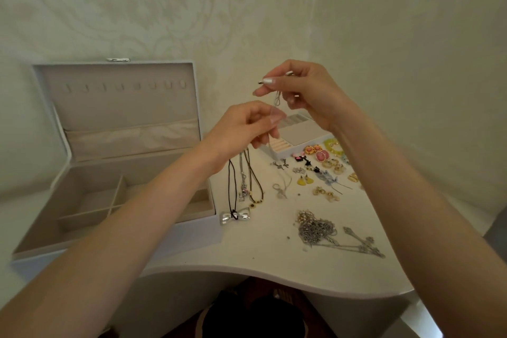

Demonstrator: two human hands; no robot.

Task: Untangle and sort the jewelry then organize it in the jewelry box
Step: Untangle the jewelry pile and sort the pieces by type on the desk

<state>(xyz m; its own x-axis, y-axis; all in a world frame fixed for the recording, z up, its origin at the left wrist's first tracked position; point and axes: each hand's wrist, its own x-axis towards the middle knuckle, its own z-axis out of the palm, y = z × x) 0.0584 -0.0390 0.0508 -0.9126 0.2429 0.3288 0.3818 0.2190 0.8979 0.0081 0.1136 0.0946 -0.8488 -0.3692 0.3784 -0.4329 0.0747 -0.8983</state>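
Both hands are raised above the white table [255, 252]. My right hand [304, 90] pinches the top of a thin silver chain [277, 98]. My left hand [241, 129] grips the cords of several necklaces [248, 175] that hang down from it; one black cord ends in a silver bow pendant [235, 217] lying on the table. The open white jewelry box [115, 151] stands at the left, with hooks in its lid and divided compartments below. Its removed ring tray [295, 136] lies behind my hands.
Several earrings [323, 170] in pink, yellow, gold and black are spread on the table at the right. A tangled pile of silver chains [315, 228] with long ornate pendants [362, 244] lies near the front. The table's curved front edge runs below; a patterned wall stands behind.
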